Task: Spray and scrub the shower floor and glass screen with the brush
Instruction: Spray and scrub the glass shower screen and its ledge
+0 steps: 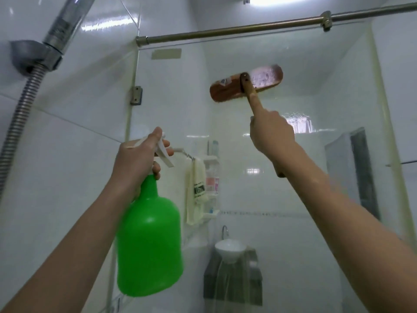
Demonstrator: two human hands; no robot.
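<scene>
My right hand (pixel 272 132) grips the wooden handle of a brown scrub brush (pixel 246 83), index finger laid along the handle. The blurred brush head presses against the upper part of the glass screen (pixel 316 177). My left hand (pixel 138 159) holds a green spray bottle (pixel 149 245) by its white trigger head, fingers curled round the trigger, nozzle pointing at the glass lower left of the brush. The shower floor is out of view.
A metal rail (pixel 225 32) runs along the glass top. A chrome shower head holder and hose (pixel 22 105) hang at the left wall. Through the glass I see a towel (pixel 195 190), a shelf with bottles, and a small white basin (pixel 230 249).
</scene>
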